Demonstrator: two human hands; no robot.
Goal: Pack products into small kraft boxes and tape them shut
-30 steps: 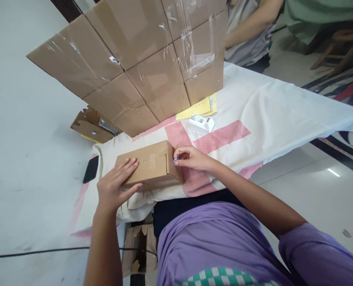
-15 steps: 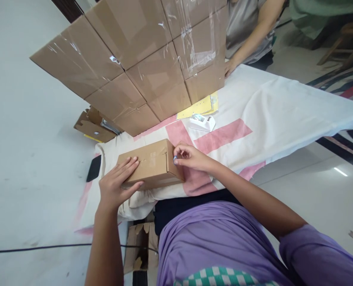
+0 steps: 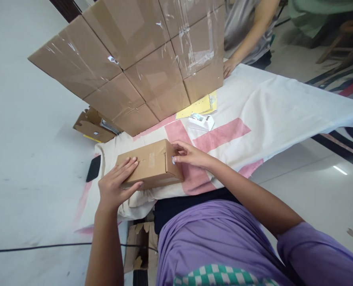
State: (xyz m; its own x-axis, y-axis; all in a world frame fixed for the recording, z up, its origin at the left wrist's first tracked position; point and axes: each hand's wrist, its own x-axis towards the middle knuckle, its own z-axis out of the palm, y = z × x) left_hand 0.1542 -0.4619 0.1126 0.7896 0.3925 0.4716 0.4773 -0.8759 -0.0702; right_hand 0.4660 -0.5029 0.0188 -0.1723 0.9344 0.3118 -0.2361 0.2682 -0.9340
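A closed brown cardboard box [image 3: 152, 161] lies on the cloth-covered table in front of me. My left hand [image 3: 116, 180] rests on its left part with the fingers spread over the top and the thumb along the near side. At the box's right end is my right hand [image 3: 188, 154], its thumb pressing on a small blue-and-white piece [image 3: 173, 160] against the end face. The other fingers of that hand reach round the far corner and are partly hidden. Beyond the box stands a white tape dispenser [image 3: 201, 122].
Stacked, taped cardboard boxes [image 3: 152, 67] rise at the back. Yellow sheets [image 3: 197, 106] lie beside them. A black phone-like object [image 3: 93, 168] and an open carton [image 3: 89, 126] are at the left. Another person's hand [image 3: 230, 67] rests on the table [image 3: 271, 107] at the far side.
My right thumb has come against the box's end face with the small blue-and-white piece, and its fingers have opened from a pinch. My left hand has stayed on the box.
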